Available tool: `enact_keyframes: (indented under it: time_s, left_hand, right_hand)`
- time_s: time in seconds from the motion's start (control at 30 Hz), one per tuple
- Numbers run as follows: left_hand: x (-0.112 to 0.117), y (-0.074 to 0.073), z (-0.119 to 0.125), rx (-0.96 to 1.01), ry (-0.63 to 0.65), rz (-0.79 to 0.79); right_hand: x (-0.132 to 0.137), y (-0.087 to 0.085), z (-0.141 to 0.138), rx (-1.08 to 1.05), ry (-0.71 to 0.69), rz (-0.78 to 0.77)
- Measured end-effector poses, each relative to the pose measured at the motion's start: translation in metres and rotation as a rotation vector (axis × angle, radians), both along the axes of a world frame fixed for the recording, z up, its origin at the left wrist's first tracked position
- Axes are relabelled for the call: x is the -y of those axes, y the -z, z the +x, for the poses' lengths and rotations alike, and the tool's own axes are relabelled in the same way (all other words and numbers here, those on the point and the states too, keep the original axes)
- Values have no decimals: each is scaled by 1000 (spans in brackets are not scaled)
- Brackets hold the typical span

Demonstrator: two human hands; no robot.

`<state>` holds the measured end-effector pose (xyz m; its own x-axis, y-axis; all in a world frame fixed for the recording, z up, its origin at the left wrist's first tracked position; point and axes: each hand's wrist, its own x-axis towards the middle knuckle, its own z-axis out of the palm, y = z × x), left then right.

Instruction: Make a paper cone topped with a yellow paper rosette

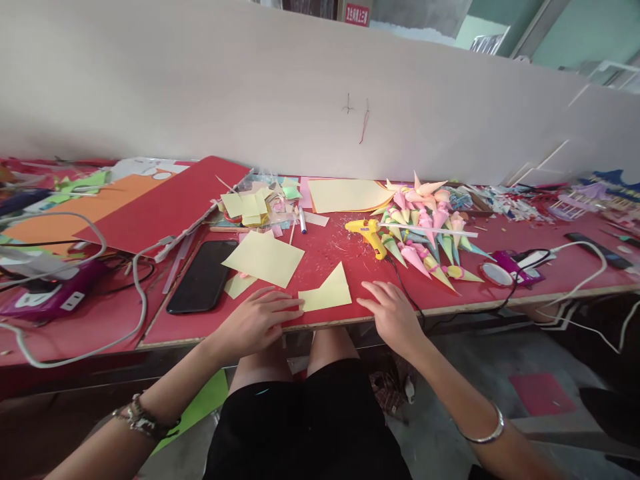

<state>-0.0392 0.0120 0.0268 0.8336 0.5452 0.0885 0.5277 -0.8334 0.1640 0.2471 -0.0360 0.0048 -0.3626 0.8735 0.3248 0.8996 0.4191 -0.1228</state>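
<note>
A cut piece of pale yellow paper (327, 297) with a notched top edge lies flat at the table's front edge. My left hand (260, 317) rests at its left end, fingers stretched out and the tips touching or just at the paper's edge. To the right of the paper, apart from it, my right hand (393, 310) hovers low over the table with its fingers spread and nothing in them. Behind my left hand lies a larger yellow sheet (265, 257), partly covering a smaller yellow piece (239, 285).
A yellow glue gun (367, 235) lies beside a pile of pastel paper cones (425, 227). A black phone (203, 277) is at the left, near a red board (160, 207). A marker (302, 219), paper scraps (255, 203), purple power strips (60, 293) and loose cables surround the work area.
</note>
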Motion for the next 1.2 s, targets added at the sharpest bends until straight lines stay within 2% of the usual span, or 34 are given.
enact_keyframes:
  time_s: [0.1, 0.17, 0.33, 0.5, 0.57, 0.67, 0.77, 0.83, 1.0, 1.1, 1.2]
  left_hand:
    - [1, 4, 0, 27, -6, 12]
    - [3, 6, 1, 39, -21, 22]
    - [13, 5, 3, 31, -46, 9]
    - [15, -5, 14, 165, -150, 5]
    - [13, -10, 23, 287, -226, 27]
    - [8, -13, 39, 387, -304, 80]
    - [-1, -7, 57, 277, -349, 93]
    - [-6, 2, 66, 156, -353, 43]
    - [-10, 21, 75, 97, -389, -18]
    - [-9, 23, 76, 100, -419, 3]
    - [-10, 23, 78, 114, -435, -7]
  right_hand:
    - [-9, -3, -9, -135, 7, 12]
    - [-17, -4, -20, -210, -67, -41]
    - [-38, -13, -43, -137, -180, -256]
    - [-54, -33, -41, -153, -295, -509]
    - [-56, -39, -38, -182, -314, -525]
    - [-60, -43, -37, -229, -310, -405]
    - [-65, -37, -37, -304, -287, -260]
    - [-69, -29, -37, -367, -274, -234]
    - [-79, -6, -32, -625, -230, -335]
    - [-83, 1, -32, -797, -139, -408]
    - [-84, 3, -38, -850, -12, -449]
